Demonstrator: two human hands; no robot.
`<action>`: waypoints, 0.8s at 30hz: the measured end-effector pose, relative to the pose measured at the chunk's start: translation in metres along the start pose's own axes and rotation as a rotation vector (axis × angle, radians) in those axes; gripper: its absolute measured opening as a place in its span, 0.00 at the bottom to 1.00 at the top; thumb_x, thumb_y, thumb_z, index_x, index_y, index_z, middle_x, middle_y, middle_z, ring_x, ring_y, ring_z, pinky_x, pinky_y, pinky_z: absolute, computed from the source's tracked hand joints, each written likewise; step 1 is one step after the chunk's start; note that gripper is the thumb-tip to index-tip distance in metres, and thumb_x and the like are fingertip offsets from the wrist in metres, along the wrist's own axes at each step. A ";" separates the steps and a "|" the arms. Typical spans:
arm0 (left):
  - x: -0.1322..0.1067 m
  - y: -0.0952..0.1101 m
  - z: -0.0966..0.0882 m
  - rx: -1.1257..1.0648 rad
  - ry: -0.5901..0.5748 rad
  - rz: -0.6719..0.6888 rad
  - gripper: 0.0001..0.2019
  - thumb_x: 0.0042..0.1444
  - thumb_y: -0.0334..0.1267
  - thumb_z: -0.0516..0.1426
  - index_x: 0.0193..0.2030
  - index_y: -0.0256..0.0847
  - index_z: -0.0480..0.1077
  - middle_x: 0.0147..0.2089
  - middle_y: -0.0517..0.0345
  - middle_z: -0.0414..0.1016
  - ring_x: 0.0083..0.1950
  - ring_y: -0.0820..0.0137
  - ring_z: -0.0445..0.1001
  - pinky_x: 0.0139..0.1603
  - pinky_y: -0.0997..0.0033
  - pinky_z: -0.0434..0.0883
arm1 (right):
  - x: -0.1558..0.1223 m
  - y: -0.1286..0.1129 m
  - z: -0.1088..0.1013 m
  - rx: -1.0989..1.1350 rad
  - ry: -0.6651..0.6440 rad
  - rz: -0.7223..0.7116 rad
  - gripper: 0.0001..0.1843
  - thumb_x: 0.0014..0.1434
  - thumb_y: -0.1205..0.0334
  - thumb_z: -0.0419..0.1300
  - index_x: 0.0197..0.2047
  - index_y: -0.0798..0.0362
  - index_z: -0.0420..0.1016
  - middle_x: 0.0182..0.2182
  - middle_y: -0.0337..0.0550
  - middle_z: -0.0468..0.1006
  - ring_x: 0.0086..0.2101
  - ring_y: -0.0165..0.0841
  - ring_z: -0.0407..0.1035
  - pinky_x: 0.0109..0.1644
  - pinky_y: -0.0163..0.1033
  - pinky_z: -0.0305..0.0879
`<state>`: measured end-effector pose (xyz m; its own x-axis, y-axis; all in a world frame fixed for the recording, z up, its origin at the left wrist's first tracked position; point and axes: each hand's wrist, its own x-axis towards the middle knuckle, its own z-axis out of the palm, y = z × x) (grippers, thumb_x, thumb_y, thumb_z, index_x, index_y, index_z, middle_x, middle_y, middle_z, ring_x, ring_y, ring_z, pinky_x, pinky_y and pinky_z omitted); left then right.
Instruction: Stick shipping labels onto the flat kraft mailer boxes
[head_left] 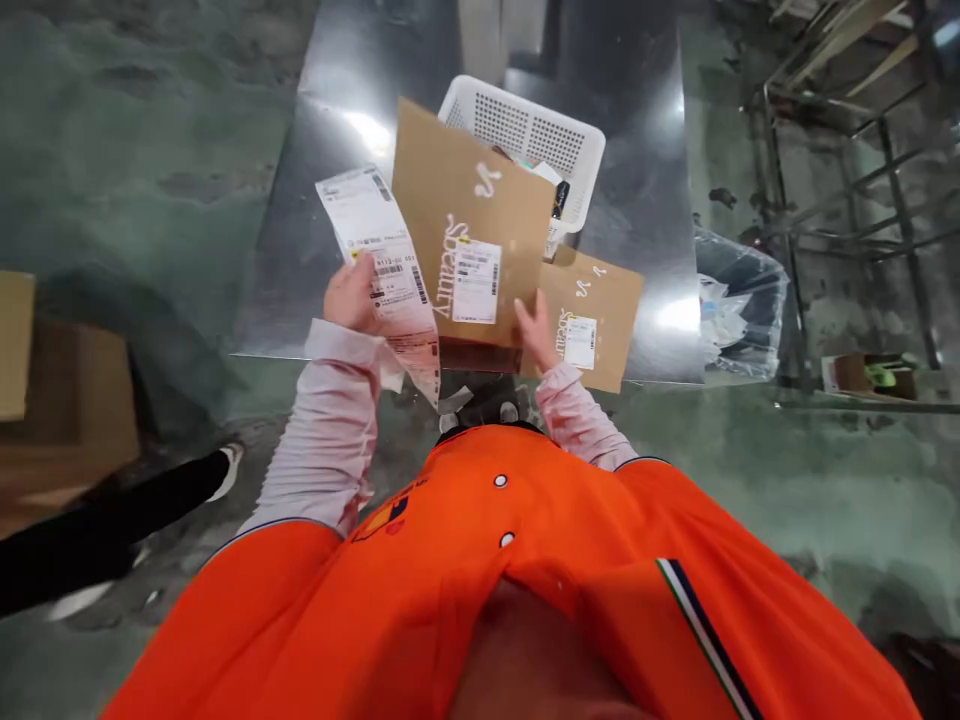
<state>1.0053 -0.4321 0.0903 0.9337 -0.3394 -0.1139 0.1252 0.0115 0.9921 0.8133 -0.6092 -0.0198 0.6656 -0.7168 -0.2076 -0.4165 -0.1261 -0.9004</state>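
Basket (540, 112): hiding its near left side behind the large box (517, 230); its contents are showing only in part.
Small box (600, 345): slipping its left part behind the large box.
Strip (405, 290): carrying print mostly too small to read.
Right hand (538, 335): not showing whether it is gripping the large box or only resting on it.
Bag (742, 310): holding items too small to tell.
Bystander's leg (135, 515): running off the left edge, blurring.
Rack (896, 190): running off the right edge.
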 end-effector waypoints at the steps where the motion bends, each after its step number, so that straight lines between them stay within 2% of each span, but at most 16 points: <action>1: -0.012 0.008 0.005 -0.123 -0.019 -0.028 0.18 0.71 0.39 0.53 0.54 0.21 0.70 0.55 0.40 0.77 0.59 0.58 0.74 0.66 0.49 0.67 | -0.002 0.013 -0.020 0.086 0.100 -0.004 0.40 0.67 0.38 0.48 0.68 0.63 0.60 0.64 0.63 0.68 0.63 0.40 0.65 0.67 0.48 0.63; 2: -0.024 0.016 0.009 -0.196 -0.037 -0.052 0.16 0.69 0.40 0.55 0.52 0.25 0.71 0.53 0.45 0.79 0.58 0.61 0.75 0.65 0.52 0.69 | -0.005 0.027 -0.044 0.133 0.190 0.015 0.38 0.65 0.37 0.49 0.62 0.62 0.66 0.57 0.61 0.75 0.56 0.40 0.71 0.62 0.47 0.68; 4: -0.046 0.028 0.010 -0.228 -0.082 -0.088 0.15 0.61 0.43 0.63 0.46 0.32 0.73 0.45 0.53 0.81 0.53 0.62 0.77 0.62 0.56 0.72 | -0.013 0.054 -0.098 0.108 0.311 0.101 0.35 0.62 0.35 0.53 0.51 0.61 0.73 0.47 0.56 0.79 0.46 0.41 0.73 0.55 0.48 0.72; 6: -0.065 0.032 0.005 -0.148 -0.115 -0.094 0.23 0.46 0.48 0.72 0.44 0.38 0.74 0.40 0.59 0.82 0.49 0.61 0.78 0.57 0.58 0.75 | -0.021 0.071 -0.143 -0.040 0.357 0.212 0.30 0.61 0.39 0.57 0.48 0.60 0.74 0.44 0.55 0.79 0.45 0.41 0.73 0.54 0.49 0.71; 8: -0.081 0.028 -0.001 -0.064 -0.143 -0.090 0.31 0.36 0.53 0.75 0.45 0.44 0.74 0.41 0.62 0.82 0.45 0.63 0.78 0.50 0.62 0.77 | -0.028 0.069 -0.165 -0.308 0.399 0.347 0.30 0.56 0.44 0.64 0.51 0.62 0.74 0.49 0.62 0.77 0.51 0.48 0.71 0.58 0.55 0.69; 10: -0.097 0.016 -0.002 -0.006 -0.163 -0.128 0.33 0.34 0.59 0.74 0.45 0.46 0.74 0.41 0.62 0.81 0.40 0.65 0.77 0.43 0.66 0.77 | -0.035 0.045 -0.155 -0.486 0.324 0.313 0.38 0.49 0.47 0.72 0.56 0.63 0.73 0.55 0.68 0.73 0.57 0.55 0.67 0.61 0.61 0.65; 11: -0.104 0.009 0.000 0.030 -0.180 -0.166 0.33 0.34 0.61 0.73 0.44 0.45 0.74 0.40 0.60 0.81 0.38 0.65 0.77 0.40 0.66 0.76 | -0.039 0.027 -0.140 -0.475 0.209 0.214 0.44 0.45 0.46 0.75 0.60 0.63 0.72 0.57 0.68 0.71 0.58 0.56 0.66 0.62 0.62 0.65; 13: -0.117 -0.005 0.006 0.117 -0.230 -0.233 0.33 0.34 0.64 0.71 0.41 0.42 0.75 0.38 0.55 0.80 0.39 0.61 0.77 0.41 0.64 0.75 | -0.050 -0.011 -0.096 -0.196 -0.191 -0.058 0.52 0.39 0.44 0.77 0.64 0.58 0.70 0.59 0.61 0.72 0.55 0.50 0.70 0.60 0.56 0.69; 14: -0.121 -0.009 0.009 0.163 -0.274 -0.253 0.33 0.34 0.64 0.71 0.41 0.41 0.75 0.39 0.52 0.80 0.43 0.58 0.78 0.44 0.62 0.75 | -0.057 -0.028 -0.073 -0.020 -0.379 -0.164 0.52 0.39 0.41 0.76 0.64 0.55 0.70 0.58 0.57 0.73 0.53 0.47 0.71 0.59 0.53 0.71; 15: -0.124 -0.013 0.011 0.200 -0.331 -0.259 0.33 0.35 0.63 0.71 0.41 0.39 0.76 0.41 0.49 0.81 0.47 0.55 0.78 0.49 0.60 0.75 | -0.064 -0.043 -0.051 0.128 -0.467 -0.231 0.47 0.44 0.36 0.73 0.61 0.54 0.73 0.56 0.54 0.76 0.53 0.45 0.73 0.60 0.51 0.72; 17: -0.124 -0.014 0.013 0.202 -0.433 -0.245 0.34 0.34 0.58 0.72 0.45 0.36 0.77 0.48 0.46 0.80 0.55 0.51 0.76 0.57 0.58 0.72 | -0.079 -0.062 -0.016 0.325 -0.495 -0.264 0.38 0.54 0.29 0.62 0.54 0.52 0.78 0.53 0.50 0.79 0.52 0.41 0.74 0.62 0.48 0.71; 19: -0.120 -0.012 0.011 0.107 -0.443 -0.232 0.36 0.33 0.54 0.73 0.49 0.36 0.76 0.52 0.45 0.79 0.59 0.51 0.74 0.61 0.58 0.70 | -0.089 -0.068 0.002 0.372 -0.471 -0.233 0.36 0.57 0.28 0.57 0.49 0.52 0.80 0.50 0.49 0.82 0.51 0.41 0.76 0.62 0.48 0.71; 20: -0.118 -0.012 0.010 0.051 -0.407 -0.242 0.36 0.33 0.54 0.74 0.48 0.37 0.76 0.51 0.46 0.80 0.57 0.52 0.75 0.59 0.57 0.70 | -0.090 -0.069 0.005 0.360 -0.498 -0.219 0.35 0.56 0.29 0.60 0.48 0.53 0.80 0.49 0.49 0.82 0.50 0.41 0.77 0.61 0.48 0.72; 22: -0.115 -0.013 0.007 -0.017 -0.300 -0.292 0.33 0.30 0.56 0.73 0.41 0.36 0.76 0.43 0.48 0.80 0.49 0.55 0.77 0.53 0.58 0.72 | -0.085 -0.071 0.004 0.306 -0.552 -0.211 0.35 0.50 0.33 0.68 0.49 0.54 0.80 0.47 0.49 0.83 0.47 0.42 0.78 0.56 0.49 0.75; 24: -0.115 -0.017 0.006 0.005 -0.224 -0.326 0.31 0.29 0.58 0.73 0.34 0.36 0.75 0.35 0.52 0.79 0.39 0.61 0.76 0.46 0.61 0.72 | -0.073 -0.078 -0.002 0.250 -0.510 -0.228 0.34 0.48 0.38 0.71 0.49 0.55 0.81 0.46 0.49 0.84 0.44 0.42 0.79 0.52 0.47 0.76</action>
<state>0.8934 -0.3984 0.0864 0.7488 -0.5211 -0.4096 0.4013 -0.1353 0.9059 0.7957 -0.5490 0.0660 0.9593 -0.2639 -0.1008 -0.1123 -0.0287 -0.9933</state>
